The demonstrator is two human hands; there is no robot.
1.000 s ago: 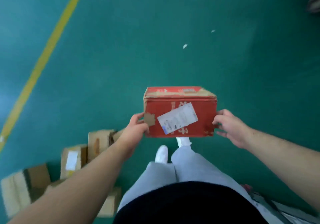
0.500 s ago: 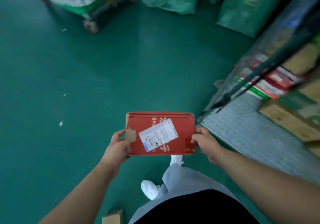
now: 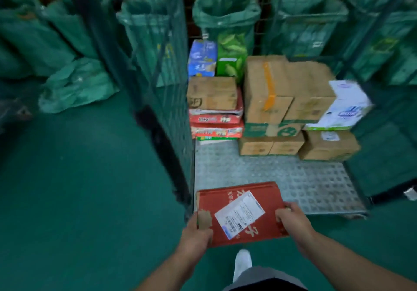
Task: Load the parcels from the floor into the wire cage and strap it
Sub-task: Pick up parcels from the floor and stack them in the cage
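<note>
In the head view, the red box (image 3: 225, 200) sits low in the middle of the frame, held flat between both hands with its white shipping label facing up. It is in the air at the open front of the wire cage (image 3: 171, 110), with its far edge over the near lip of the cage's grey studded floor plate (image 3: 270, 178). The left hand (image 3: 196, 234) clasps the box's near left corner, thumb on top beside a scrap of brown tape. The right hand (image 3: 293, 220) clasps the right edge, fingers curled round it.

The cage fills the centre and right of the frame, and its dark mesh wall runs diagonally down the middle left. Parcels are stacked against its back, in the upper middle of the frame. On the left, a brown carton (image 3: 212, 93) lies on a pile of flat red-and-white packs (image 3: 216, 119), and a blue packet (image 3: 202, 58) and a green packet (image 3: 230, 54) stand upright behind it. To the right a large carton with orange tape (image 3: 266, 87) rests on lower cartons. A white box (image 3: 345, 108) lies tilted at the right end of the stack.

Green sacks (image 3: 225, 13) hang open behind the cage along the top of the frame, and more are slumped at the upper left. The green floor (image 3: 90, 200) covers the lower left. A white shoe (image 3: 242, 261) shows at the bottom centre, below the box.
</note>
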